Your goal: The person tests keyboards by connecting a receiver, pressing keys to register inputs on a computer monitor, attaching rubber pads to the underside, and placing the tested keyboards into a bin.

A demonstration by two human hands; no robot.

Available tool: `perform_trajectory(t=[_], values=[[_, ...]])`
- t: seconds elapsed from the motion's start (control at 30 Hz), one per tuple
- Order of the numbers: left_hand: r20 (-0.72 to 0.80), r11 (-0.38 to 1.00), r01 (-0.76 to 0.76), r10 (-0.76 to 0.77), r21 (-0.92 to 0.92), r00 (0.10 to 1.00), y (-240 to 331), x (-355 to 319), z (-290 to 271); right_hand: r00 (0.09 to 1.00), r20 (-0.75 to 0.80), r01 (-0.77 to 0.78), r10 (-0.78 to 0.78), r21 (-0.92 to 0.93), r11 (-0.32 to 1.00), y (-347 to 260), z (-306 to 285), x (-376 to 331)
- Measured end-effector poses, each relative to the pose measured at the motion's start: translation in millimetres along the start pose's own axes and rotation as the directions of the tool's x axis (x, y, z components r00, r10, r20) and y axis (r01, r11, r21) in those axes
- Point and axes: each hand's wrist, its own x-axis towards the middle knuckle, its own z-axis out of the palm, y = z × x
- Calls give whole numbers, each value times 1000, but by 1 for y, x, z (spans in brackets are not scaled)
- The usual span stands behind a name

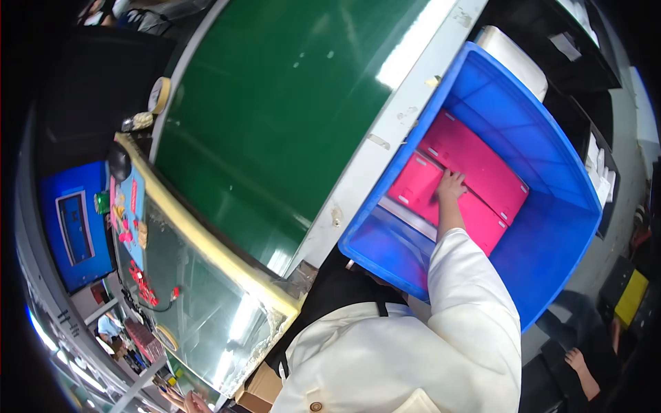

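My right hand (451, 186) reaches down into a large blue plastic bin (544, 268). Its fingers are a little apart and rest on flat pink pieces near a seam between them. One long pink panel (475, 158) lies along the far side, with small white marks at its edges. Beside it, under my hand and forearm, is another pink piece (416, 180); part of it is hidden by my arm. What these pink pieces are, boxes or sheets, I cannot tell. My left hand is out of the picture.
A green-topped conveyor or bench with a pale metal edge (358, 155) runs along the bin's left. Left of me stands a glass-topped table (200, 275) with a yellowed rim, red parts (142, 283) and a tape roll (165, 337). Other people's hands (582, 368) show at lower right and lower left.
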Motion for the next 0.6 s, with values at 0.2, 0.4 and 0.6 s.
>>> perform_trajectory(t=[0.2,0.4,0.6], values=[[12,995,-91,90,48,996,117,13,-19,864,-66,500,-499,221,837,75,51,7],[-177,937,-319,294,-140,939,174,27,-1,765,-184,644,-618,270,716,116,-20,-88],[-269,587,-519,462,-621,845,219,16,14,476,-796,790,-375,199,580,127,-129,-229]])
